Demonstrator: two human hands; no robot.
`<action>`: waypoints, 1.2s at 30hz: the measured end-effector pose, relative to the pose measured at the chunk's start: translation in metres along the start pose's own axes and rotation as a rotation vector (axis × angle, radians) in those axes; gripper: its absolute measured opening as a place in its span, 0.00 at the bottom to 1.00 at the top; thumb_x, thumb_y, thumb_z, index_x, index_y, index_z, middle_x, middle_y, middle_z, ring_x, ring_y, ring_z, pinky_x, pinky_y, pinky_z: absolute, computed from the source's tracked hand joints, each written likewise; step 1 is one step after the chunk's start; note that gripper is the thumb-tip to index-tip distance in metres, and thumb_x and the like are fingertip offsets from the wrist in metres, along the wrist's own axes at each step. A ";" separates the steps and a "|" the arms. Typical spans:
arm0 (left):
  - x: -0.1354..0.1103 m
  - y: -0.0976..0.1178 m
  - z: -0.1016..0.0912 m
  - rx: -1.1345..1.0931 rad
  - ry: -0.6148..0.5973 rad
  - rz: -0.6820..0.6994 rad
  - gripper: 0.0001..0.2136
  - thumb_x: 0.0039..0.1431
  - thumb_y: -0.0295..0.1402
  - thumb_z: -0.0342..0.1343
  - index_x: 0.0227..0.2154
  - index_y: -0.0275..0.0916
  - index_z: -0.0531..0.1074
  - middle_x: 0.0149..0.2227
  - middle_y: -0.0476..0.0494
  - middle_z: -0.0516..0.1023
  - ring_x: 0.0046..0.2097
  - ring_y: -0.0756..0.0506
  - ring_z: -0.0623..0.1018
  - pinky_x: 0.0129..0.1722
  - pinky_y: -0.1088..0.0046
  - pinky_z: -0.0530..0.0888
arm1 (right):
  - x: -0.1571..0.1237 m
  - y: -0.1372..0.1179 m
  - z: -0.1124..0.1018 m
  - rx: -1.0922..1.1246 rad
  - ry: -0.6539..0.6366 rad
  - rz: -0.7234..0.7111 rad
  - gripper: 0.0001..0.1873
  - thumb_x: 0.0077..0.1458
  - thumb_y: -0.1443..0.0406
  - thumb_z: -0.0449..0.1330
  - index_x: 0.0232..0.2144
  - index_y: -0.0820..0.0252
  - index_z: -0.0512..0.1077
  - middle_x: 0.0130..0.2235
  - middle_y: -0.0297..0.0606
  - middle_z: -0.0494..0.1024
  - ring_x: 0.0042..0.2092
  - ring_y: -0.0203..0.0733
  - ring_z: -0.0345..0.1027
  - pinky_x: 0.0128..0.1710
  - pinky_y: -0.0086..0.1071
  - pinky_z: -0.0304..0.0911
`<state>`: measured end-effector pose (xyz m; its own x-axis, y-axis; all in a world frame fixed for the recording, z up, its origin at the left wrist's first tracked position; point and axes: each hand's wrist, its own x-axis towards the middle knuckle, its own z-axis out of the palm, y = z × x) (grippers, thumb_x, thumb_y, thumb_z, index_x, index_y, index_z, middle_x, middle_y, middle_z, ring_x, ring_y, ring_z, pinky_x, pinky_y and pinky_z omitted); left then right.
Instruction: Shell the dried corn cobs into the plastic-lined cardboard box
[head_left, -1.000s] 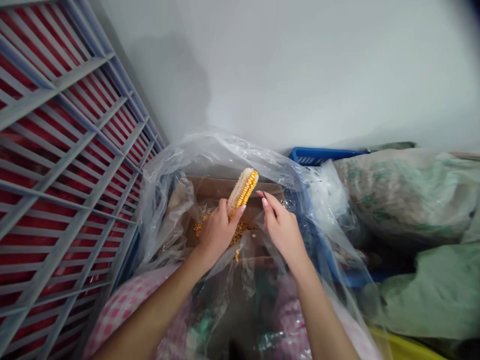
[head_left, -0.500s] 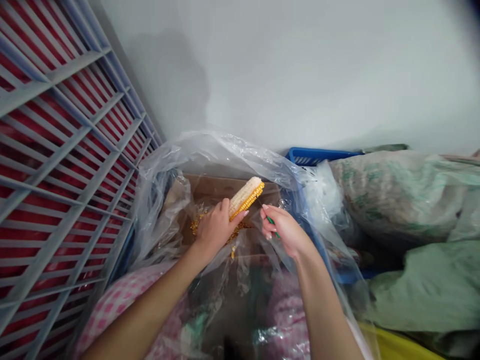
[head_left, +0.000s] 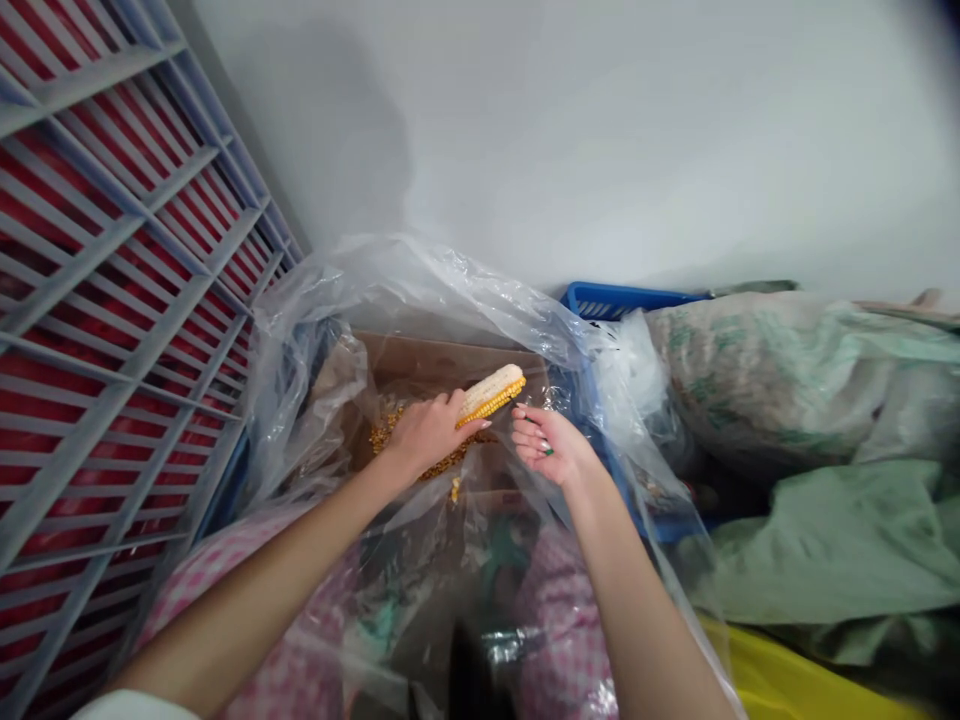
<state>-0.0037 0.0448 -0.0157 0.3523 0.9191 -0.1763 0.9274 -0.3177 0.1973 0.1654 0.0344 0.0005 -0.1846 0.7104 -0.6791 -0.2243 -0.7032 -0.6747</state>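
My left hand [head_left: 426,437] is closed around the lower end of a corn cob [head_left: 493,394], whose tip points up and to the right. Its upper side is stripped pale, while rows of yellow kernels stay along the lower side. In my right hand [head_left: 553,443], closed just right of the cob's tip, is a thin green-handled tool [head_left: 549,452] that looks like a small screwdriver; fingers hide most of it. Loose kernels [head_left: 384,432] lie below in a cardboard box [head_left: 442,358] with a clear plastic bag [head_left: 405,275] around it.
A tall slatted crate [head_left: 135,370] with red contents rises on the left. To the right stand a blue basket [head_left: 637,298], a filled translucent sack [head_left: 757,380] and green cloth-like sacking [head_left: 840,550]. A pale wall [head_left: 600,140] closes off the back.
The cob has tilted flatter, its tip slightly lower. My right hand has turned, so less of the green handle shows. The whole view has shifted a little.
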 end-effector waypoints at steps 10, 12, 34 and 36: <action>-0.005 0.004 0.012 -0.095 -0.085 -0.024 0.27 0.56 0.54 0.30 0.39 0.38 0.63 0.32 0.37 0.76 0.35 0.38 0.77 0.29 0.70 0.67 | 0.011 0.021 -0.013 -0.428 0.189 -0.273 0.13 0.52 0.60 0.50 0.19 0.60 0.58 0.14 0.24 0.57 0.17 0.28 0.46 0.18 0.23 0.40; -0.007 0.004 0.010 -0.165 -0.084 -0.034 0.26 0.56 0.53 0.29 0.38 0.39 0.64 0.31 0.38 0.76 0.35 0.39 0.77 0.28 0.71 0.65 | 0.011 0.019 -0.017 -0.568 0.183 -0.385 0.14 0.52 0.59 0.50 0.19 0.59 0.59 0.16 0.25 0.59 0.19 0.29 0.49 0.21 0.24 0.44; -0.002 -0.018 -0.018 -0.718 -0.287 0.059 0.28 0.56 0.53 0.32 0.37 0.38 0.71 0.36 0.44 0.78 0.38 0.44 0.75 0.38 0.72 0.67 | -0.011 0.003 -0.015 -1.350 0.464 -0.690 0.18 0.57 0.55 0.44 0.28 0.56 0.69 0.24 0.35 0.71 0.25 0.37 0.62 0.27 0.28 0.49; -0.003 -0.016 -0.014 -0.560 -0.221 0.034 0.30 0.55 0.54 0.30 0.36 0.37 0.70 0.36 0.39 0.77 0.39 0.42 0.75 0.38 0.70 0.67 | -0.014 0.004 -0.013 -1.346 0.479 -0.642 0.17 0.57 0.56 0.44 0.27 0.56 0.68 0.23 0.35 0.70 0.24 0.37 0.61 0.26 0.28 0.48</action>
<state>-0.0209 0.0502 -0.0051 0.4544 0.8211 -0.3454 0.7293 -0.1203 0.6736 0.1792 0.0214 0.0031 -0.0291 0.9989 -0.0367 0.8925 0.0095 -0.4510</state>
